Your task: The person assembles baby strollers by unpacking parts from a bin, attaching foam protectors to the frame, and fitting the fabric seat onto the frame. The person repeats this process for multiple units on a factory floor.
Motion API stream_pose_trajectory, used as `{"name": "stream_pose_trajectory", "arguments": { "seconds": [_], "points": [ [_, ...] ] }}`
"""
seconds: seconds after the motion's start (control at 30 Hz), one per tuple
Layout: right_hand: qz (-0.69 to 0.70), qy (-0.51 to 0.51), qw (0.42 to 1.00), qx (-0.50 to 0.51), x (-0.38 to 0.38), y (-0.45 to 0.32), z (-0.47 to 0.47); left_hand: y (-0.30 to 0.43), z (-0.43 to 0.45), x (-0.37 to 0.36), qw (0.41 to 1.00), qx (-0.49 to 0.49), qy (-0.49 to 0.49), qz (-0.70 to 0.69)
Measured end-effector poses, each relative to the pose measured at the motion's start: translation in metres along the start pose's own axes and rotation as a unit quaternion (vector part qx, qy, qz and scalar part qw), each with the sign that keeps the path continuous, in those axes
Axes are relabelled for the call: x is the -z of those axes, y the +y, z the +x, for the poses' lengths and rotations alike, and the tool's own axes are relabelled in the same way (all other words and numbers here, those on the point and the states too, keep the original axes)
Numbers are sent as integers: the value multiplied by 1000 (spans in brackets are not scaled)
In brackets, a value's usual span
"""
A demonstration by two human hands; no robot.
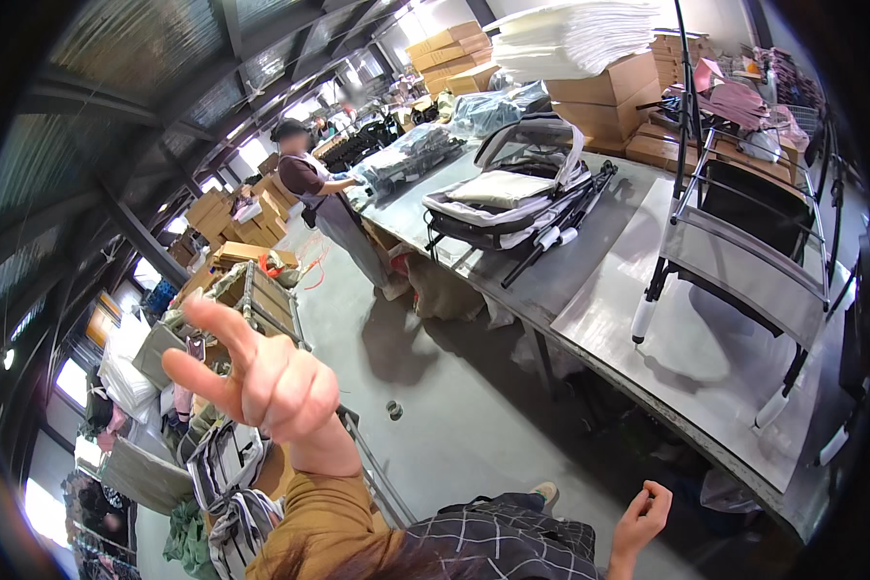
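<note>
My left hand [272, 388] is raised high in front of the camera, thumb and forefinger spread and the other fingers curled, with nothing in it. Low at my right side, my right hand [644, 511] hangs near the table's edge with its fingers loosely curled; no object shows in it. On the metal-topped table [587, 290] stands a tubular folding frame [743, 254] with grey fabric and white-wrapped leg ends. Farther along lies a folded stroller-like carrier [511, 188] with grey and black fabric, a mesh canopy and black tubes.
A co-worker [319, 188] stands at the table's far end, hands at a plastic-wrapped bundle [413, 156]. Cardboard boxes [605, 94] carry a stack of white sheets [573, 36]. At left are piled fabric parts [225, 464] and a metal-framed cart [268, 304]. A small round object [394, 410] lies on the floor.
</note>
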State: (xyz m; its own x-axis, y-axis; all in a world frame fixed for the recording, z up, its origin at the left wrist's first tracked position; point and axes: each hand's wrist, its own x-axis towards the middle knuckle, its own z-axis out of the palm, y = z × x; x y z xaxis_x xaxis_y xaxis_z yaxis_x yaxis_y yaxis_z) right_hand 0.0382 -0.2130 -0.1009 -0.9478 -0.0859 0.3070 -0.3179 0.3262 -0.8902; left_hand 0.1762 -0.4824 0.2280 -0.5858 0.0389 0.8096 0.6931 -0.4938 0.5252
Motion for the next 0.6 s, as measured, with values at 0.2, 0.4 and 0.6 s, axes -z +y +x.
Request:
{"name": "stream_pose_trajectory", "arguments": {
  "seconds": [0.2, 0.4, 0.6],
  "points": [
    [-4, 7, 1000, -11, 11, 5, 3, -8, 15, -15, 999, -20, -31, -14],
    [2, 17, 1000, -6, 10, 15, 8, -13, 22, -5, 998, 17, -51, -8],
    [-21, 16, 998, -48, 5, 20, 25, -40, 28, 43, 955, 182, -210, 107]
  ]
}}
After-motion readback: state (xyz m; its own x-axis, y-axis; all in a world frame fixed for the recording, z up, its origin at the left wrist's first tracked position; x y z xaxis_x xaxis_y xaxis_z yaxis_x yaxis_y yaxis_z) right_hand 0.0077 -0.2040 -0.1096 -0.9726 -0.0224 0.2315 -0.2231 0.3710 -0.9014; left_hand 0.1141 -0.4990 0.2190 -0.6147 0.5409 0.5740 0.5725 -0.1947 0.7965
